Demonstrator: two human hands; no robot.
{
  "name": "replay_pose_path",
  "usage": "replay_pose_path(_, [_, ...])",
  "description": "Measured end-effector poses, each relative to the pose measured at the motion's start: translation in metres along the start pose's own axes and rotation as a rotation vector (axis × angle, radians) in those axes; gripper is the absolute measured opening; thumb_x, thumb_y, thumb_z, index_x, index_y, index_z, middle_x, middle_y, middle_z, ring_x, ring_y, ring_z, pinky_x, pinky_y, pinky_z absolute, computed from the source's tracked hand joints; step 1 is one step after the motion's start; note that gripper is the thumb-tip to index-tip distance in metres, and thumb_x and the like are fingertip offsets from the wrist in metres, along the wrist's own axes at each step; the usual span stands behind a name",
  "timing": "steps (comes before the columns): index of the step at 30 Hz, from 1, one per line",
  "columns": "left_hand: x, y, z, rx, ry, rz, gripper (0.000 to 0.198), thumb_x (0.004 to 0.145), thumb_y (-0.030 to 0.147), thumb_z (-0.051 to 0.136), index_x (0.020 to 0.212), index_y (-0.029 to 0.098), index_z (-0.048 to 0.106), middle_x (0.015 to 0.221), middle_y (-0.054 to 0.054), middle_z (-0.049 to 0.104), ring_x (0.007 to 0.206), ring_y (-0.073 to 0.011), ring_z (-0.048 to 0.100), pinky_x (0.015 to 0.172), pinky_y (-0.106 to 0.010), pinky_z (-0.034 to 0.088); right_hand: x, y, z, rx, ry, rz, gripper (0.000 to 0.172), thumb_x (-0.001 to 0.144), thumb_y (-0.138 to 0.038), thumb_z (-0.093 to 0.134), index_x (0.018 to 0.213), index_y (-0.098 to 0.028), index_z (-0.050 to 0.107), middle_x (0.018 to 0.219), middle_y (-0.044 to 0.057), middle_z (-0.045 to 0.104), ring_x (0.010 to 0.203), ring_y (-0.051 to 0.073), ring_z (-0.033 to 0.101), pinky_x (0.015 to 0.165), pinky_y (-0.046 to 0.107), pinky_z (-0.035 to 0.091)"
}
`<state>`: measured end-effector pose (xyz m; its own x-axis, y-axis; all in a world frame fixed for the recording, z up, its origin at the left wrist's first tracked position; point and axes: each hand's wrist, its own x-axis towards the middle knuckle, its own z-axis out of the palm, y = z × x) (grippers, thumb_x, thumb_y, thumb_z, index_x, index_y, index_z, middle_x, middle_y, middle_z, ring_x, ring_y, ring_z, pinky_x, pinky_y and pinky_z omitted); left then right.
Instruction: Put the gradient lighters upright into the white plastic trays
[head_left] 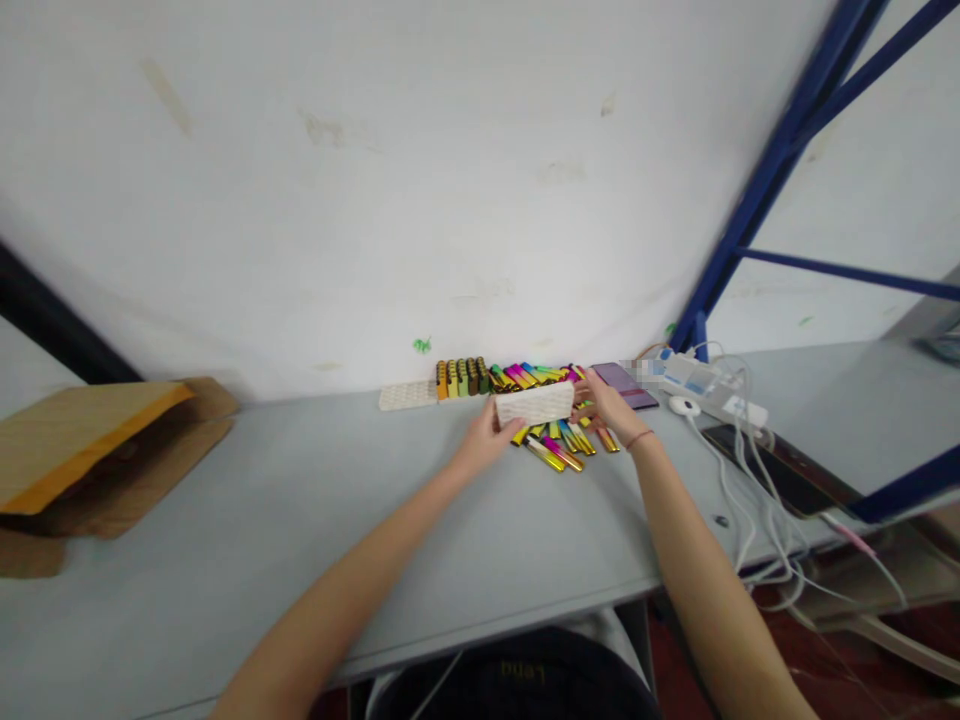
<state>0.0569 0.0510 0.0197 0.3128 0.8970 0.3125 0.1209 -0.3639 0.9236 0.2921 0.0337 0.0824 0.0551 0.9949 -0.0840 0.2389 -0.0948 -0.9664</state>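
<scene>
Between my hands is a white textured tray (535,404), tilted up above a loose pile of shiny multicoloured lighters (559,455). My left hand (487,437) grips its left end. At the right end my right hand (600,402) has its fingers against the edge, over the pile. Behind and to the left, upright lighters (461,378) stand in rows, orange to dark. Another white tray (409,395) lies flat beside them near the wall. What lies under the held tray is hidden.
An open cardboard box (142,470) sits at the left. At the right are a purple booklet (626,385), a power strip (705,385), tangled white cables (750,490) and a dark tablet-like device (787,470). A blue metal frame (776,180) rises there.
</scene>
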Motion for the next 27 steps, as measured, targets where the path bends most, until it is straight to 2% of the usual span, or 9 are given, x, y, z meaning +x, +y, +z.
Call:
replay_pose_path(2, [-0.009,0.007,-0.032,0.177,0.067,-0.01,0.037,0.085,0.041,0.064,0.117,0.023,0.057,0.115,-0.006,0.072,0.105,-0.0204,0.067,0.098,-0.033,0.053,-0.017,-0.01,-0.017,-0.104,0.123,-0.095,0.044,0.093,-0.061,0.048,0.092,-0.019,0.063,0.096,0.01,0.073,0.07,0.019,0.068,0.047,0.023,0.048])
replay_pose_path(4, [-0.019,0.011,-0.069,0.366,0.115,0.026,0.036,0.084,0.045,0.061,0.113,0.024,0.06,0.112,-0.005,0.073,0.102,-0.0218,0.067,0.098,-0.036,0.052,-0.04,-0.013,-0.04,-0.28,0.178,-0.23,0.038,0.087,-0.058,0.059,0.09,-0.02,0.065,0.091,0.009,0.073,0.073,0.021,0.067,0.052,0.025,0.05])
replay_pose_path(6, [-0.029,0.009,-0.108,0.508,0.136,0.071,0.033,0.084,0.046,0.057,0.108,0.025,0.063,0.114,-0.005,0.073,0.108,-0.0238,0.066,0.102,-0.039,0.049,-0.068,-0.005,-0.066,-0.51,0.214,-0.247,0.033,0.086,-0.054,0.06,0.087,-0.022,0.068,0.084,0.009,0.073,0.071,0.023,0.067,0.059,0.031,0.054])
replay_pose_path(8, [-0.04,0.001,-0.144,0.62,0.156,0.089,0.032,0.083,0.047,0.053,0.105,0.025,0.064,0.117,-0.007,0.073,0.113,-0.0257,0.065,0.106,-0.042,0.047,-0.096,0.014,-0.089,-0.797,0.271,-0.142,0.027,0.085,-0.051,0.062,0.088,-0.025,0.068,0.08,0.009,0.073,0.072,0.026,0.069,0.07,0.038,0.056])
replay_pose_path(9, [-0.045,-0.004,-0.16,0.676,0.166,0.082,0.033,0.082,0.046,0.053,0.105,0.025,0.064,0.117,-0.007,0.073,0.112,-0.0265,0.065,0.105,-0.043,0.048,-0.109,0.026,-0.098,-0.927,0.315,-0.036,0.029,0.083,-0.053,0.064,0.091,-0.026,0.069,0.078,0.01,0.072,0.072,0.029,0.07,0.071,0.042,0.056])
replay_pose_path(12, [-0.058,-0.022,-0.196,0.812,0.202,0.037,0.035,0.081,0.044,0.048,0.108,0.027,0.063,0.12,-0.006,0.072,0.112,-0.0273,0.065,0.105,-0.046,0.048,-0.139,0.063,-0.108,-1.199,0.352,0.173,0.039,0.087,-0.057,0.058,0.104,-0.024,0.067,0.083,0.016,0.073,0.074,0.035,0.073,0.071,0.049,0.056])
replay_pose_path(17, [-0.067,-0.039,-0.225,0.902,0.139,-0.023,0.04,0.078,0.042,0.045,0.107,0.019,0.061,0.125,-0.014,0.069,0.118,-0.03,0.063,0.107,-0.047,0.047,-0.151,0.09,-0.081,-1.416,0.291,0.299,0.039,0.102,-0.04,0.035,0.105,-0.012,0.062,0.079,0.019,0.073,0.079,0.037,0.076,0.073,0.048,0.055])
replay_pose_path(21, [-0.066,-0.042,-0.231,0.938,0.08,-0.005,0.037,0.075,0.037,0.044,0.103,0.019,0.06,0.126,-0.015,0.069,0.118,-0.0303,0.063,0.106,-0.049,0.047,-0.145,0.088,-0.059,-1.445,0.242,0.299,0.033,0.104,-0.025,0.027,0.109,-0.012,0.057,0.086,0.017,0.075,0.083,0.034,0.077,0.071,0.044,0.055])
replay_pose_path(27, [-0.07,-0.044,-0.236,0.957,-0.004,0.003,0.039,0.073,0.04,0.048,0.105,0.02,0.059,0.128,-0.014,0.068,0.118,-0.0302,0.063,0.106,-0.047,0.047,-0.111,0.075,-0.051,-1.444,0.162,0.228,0.033,0.105,-0.026,0.027,0.114,-0.012,0.056,0.096,0.019,0.075,0.088,0.032,0.076,0.072,0.04,0.054])
